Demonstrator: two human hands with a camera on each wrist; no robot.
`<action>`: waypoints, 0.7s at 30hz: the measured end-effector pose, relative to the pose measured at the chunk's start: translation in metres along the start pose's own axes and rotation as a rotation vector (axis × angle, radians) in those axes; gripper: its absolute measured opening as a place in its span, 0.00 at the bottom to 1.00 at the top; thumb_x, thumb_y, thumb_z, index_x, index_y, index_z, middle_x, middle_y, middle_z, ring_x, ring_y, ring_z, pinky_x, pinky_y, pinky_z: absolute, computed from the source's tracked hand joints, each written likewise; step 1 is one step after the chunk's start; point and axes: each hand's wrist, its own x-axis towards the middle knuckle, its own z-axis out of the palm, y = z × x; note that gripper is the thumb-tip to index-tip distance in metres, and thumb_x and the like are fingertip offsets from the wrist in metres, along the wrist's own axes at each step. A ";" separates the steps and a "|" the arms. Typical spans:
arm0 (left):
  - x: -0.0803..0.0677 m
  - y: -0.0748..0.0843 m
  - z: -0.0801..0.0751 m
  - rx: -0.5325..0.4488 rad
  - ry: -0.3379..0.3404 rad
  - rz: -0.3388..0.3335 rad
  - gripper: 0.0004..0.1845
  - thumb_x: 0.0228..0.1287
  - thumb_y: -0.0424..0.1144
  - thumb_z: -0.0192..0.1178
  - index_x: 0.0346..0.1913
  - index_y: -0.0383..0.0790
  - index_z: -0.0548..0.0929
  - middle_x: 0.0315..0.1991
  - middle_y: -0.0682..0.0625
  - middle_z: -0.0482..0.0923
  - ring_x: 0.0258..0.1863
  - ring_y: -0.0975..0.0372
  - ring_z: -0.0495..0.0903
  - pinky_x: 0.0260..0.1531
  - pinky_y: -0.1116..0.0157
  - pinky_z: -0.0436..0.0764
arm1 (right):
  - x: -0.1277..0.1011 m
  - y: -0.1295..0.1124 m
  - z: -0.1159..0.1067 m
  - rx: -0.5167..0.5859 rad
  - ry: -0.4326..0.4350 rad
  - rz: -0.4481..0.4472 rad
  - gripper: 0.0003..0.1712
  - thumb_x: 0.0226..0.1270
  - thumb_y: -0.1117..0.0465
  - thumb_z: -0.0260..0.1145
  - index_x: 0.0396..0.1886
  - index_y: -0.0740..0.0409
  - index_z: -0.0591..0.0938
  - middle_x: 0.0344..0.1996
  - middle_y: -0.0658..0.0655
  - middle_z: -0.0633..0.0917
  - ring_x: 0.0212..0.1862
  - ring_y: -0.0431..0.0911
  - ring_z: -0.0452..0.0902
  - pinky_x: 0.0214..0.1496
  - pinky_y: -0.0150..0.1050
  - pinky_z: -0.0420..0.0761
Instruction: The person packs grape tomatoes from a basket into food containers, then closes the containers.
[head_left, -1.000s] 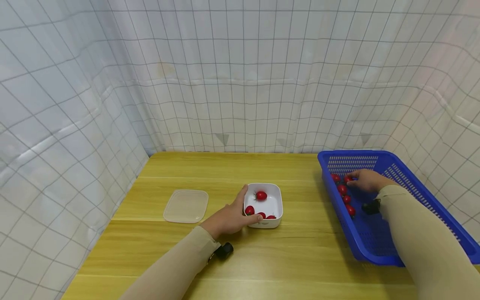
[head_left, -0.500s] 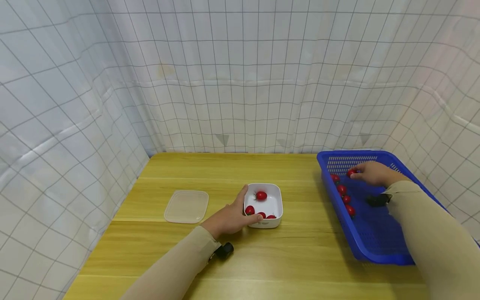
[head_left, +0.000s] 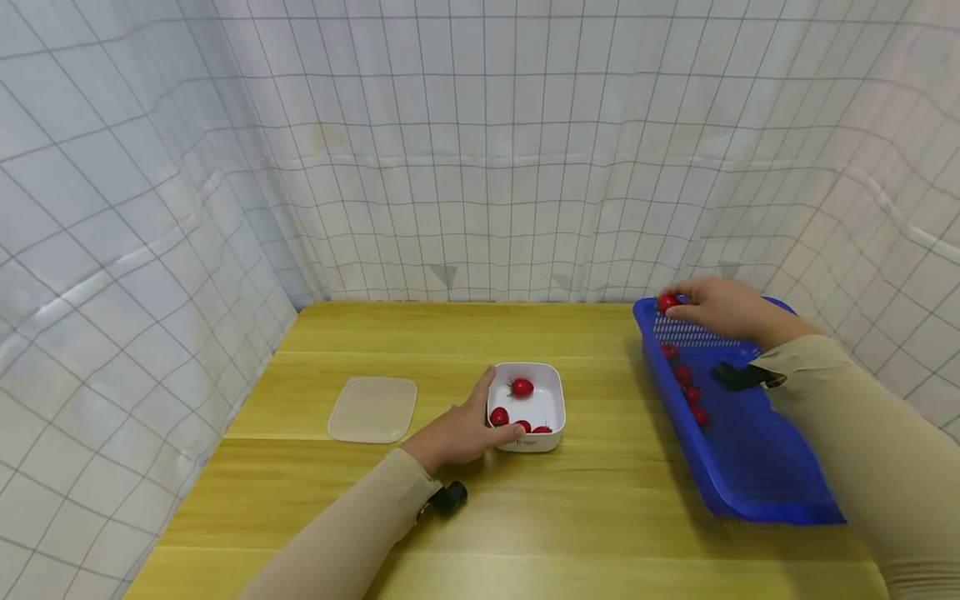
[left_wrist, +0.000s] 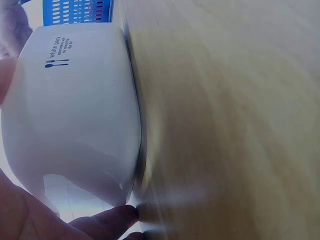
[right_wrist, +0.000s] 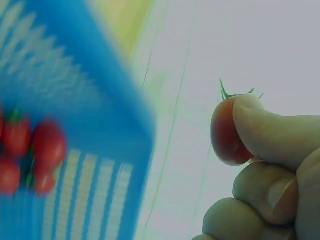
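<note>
My right hand [head_left: 723, 310] pinches a cherry tomato [head_left: 667, 303] between thumb and fingers, over the far left corner of the blue basket [head_left: 701, 467]. In the right wrist view that cherry tomato [right_wrist: 226, 131] shows a green stem on top. Several more cherry tomatoes [head_left: 683, 374] lie along the basket's left side. With my left hand [head_left: 463, 431] I grip a small white square container [head_left: 551, 402], thumb at its near rim and fingers at its left side. Inside it are several cherry tomatoes [head_left: 522, 387]. In the left wrist view, printed lettering shows on the container's wall [left_wrist: 75, 110].
A translucent square lid [head_left: 372, 409] lies flat on the wooden table [head_left: 450, 333], left of the container. Behind the table and along both sides hangs a white checked curtain [head_left: 510, 208]. The basket stands at the table's right side.
My right hand has lifted the cherry tomato out of the basket's interior, up and toward its far left rim. My left hand stays on the container.
</note>
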 end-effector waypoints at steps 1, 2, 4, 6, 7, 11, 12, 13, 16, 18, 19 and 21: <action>0.000 0.000 0.000 -0.003 0.000 0.003 0.61 0.65 0.68 0.66 0.87 0.55 0.37 0.81 0.43 0.62 0.76 0.37 0.67 0.78 0.38 0.61 | 0.002 -0.010 0.001 0.009 -0.007 -0.006 0.26 0.82 0.52 0.62 0.69 0.63 0.80 0.33 0.54 0.90 0.37 0.51 0.82 0.48 0.54 0.82; 0.000 0.000 0.000 -0.004 0.000 0.006 0.61 0.65 0.68 0.66 0.87 0.55 0.37 0.82 0.44 0.61 0.77 0.37 0.65 0.79 0.37 0.58 | 0.005 -0.020 0.003 0.025 -0.019 -0.018 0.26 0.81 0.52 0.63 0.69 0.62 0.80 0.25 0.50 0.86 0.30 0.46 0.77 0.40 0.48 0.81; 0.001 0.000 0.000 -0.003 0.001 0.007 0.61 0.65 0.68 0.66 0.87 0.54 0.37 0.82 0.44 0.60 0.79 0.35 0.62 0.80 0.36 0.55 | 0.011 -0.039 0.008 0.054 -0.048 -0.035 0.26 0.80 0.53 0.64 0.70 0.61 0.79 0.15 0.43 0.75 0.21 0.40 0.66 0.30 0.39 0.73; 0.001 -0.001 0.000 -0.002 0.001 0.000 0.62 0.64 0.68 0.65 0.87 0.55 0.37 0.83 0.44 0.60 0.79 0.33 0.60 0.79 0.35 0.57 | 0.017 -0.055 0.016 0.089 -0.092 -0.045 0.26 0.79 0.54 0.64 0.70 0.60 0.79 0.11 0.42 0.63 0.16 0.39 0.56 0.24 0.35 0.64; 0.001 -0.001 0.001 -0.001 0.001 -0.003 0.62 0.64 0.69 0.65 0.87 0.56 0.37 0.83 0.44 0.60 0.79 0.32 0.59 0.79 0.35 0.58 | 0.020 -0.063 0.021 0.101 -0.111 -0.055 0.25 0.79 0.54 0.65 0.70 0.59 0.80 0.12 0.42 0.63 0.16 0.38 0.57 0.22 0.34 0.61; 0.002 -0.002 0.001 0.006 0.002 -0.007 0.62 0.64 0.70 0.65 0.87 0.57 0.36 0.83 0.43 0.60 0.79 0.30 0.58 0.78 0.34 0.59 | 0.031 -0.089 0.040 0.114 -0.191 -0.100 0.24 0.79 0.55 0.65 0.68 0.58 0.81 0.18 0.42 0.71 0.20 0.39 0.61 0.26 0.34 0.65; 0.002 -0.002 0.001 0.006 0.002 -0.006 0.62 0.64 0.70 0.65 0.87 0.57 0.36 0.83 0.43 0.60 0.79 0.30 0.58 0.78 0.34 0.59 | 0.033 -0.094 0.045 0.113 -0.208 -0.116 0.23 0.78 0.55 0.66 0.67 0.57 0.82 0.20 0.42 0.74 0.21 0.39 0.62 0.27 0.34 0.65; 0.002 -0.002 0.001 0.004 0.003 -0.003 0.62 0.64 0.70 0.65 0.87 0.56 0.36 0.82 0.42 0.60 0.79 0.30 0.58 0.78 0.34 0.58 | 0.035 -0.099 0.049 0.118 -0.223 -0.132 0.22 0.78 0.56 0.66 0.66 0.57 0.83 0.22 0.43 0.77 0.22 0.39 0.64 0.28 0.34 0.67; 0.003 -0.001 0.001 -0.004 0.001 0.006 0.62 0.64 0.69 0.65 0.87 0.55 0.36 0.82 0.42 0.61 0.78 0.32 0.60 0.79 0.35 0.55 | 0.040 -0.112 0.061 0.119 -0.255 -0.183 0.18 0.77 0.58 0.68 0.62 0.56 0.85 0.24 0.44 0.79 0.24 0.39 0.66 0.28 0.33 0.67; 0.003 -0.001 0.001 -0.007 -0.001 0.006 0.62 0.64 0.69 0.65 0.87 0.55 0.36 0.82 0.43 0.62 0.78 0.33 0.61 0.79 0.34 0.55 | 0.042 -0.118 0.066 0.102 -0.258 -0.218 0.17 0.76 0.58 0.68 0.61 0.54 0.86 0.23 0.45 0.77 0.24 0.40 0.66 0.27 0.33 0.67; 0.003 -0.001 0.001 -0.008 -0.003 0.007 0.62 0.64 0.69 0.65 0.87 0.54 0.36 0.81 0.43 0.62 0.78 0.33 0.61 0.80 0.34 0.54 | 0.042 -0.122 0.068 0.097 -0.260 -0.227 0.17 0.75 0.58 0.69 0.60 0.54 0.86 0.24 0.45 0.77 0.25 0.40 0.67 0.28 0.33 0.68; 0.003 0.000 0.001 -0.009 -0.009 0.011 0.62 0.65 0.69 0.65 0.87 0.53 0.36 0.82 0.43 0.61 0.78 0.35 0.63 0.81 0.35 0.52 | 0.042 -0.128 0.072 0.081 -0.266 -0.241 0.17 0.75 0.58 0.69 0.60 0.53 0.86 0.25 0.46 0.77 0.27 0.40 0.68 0.29 0.33 0.69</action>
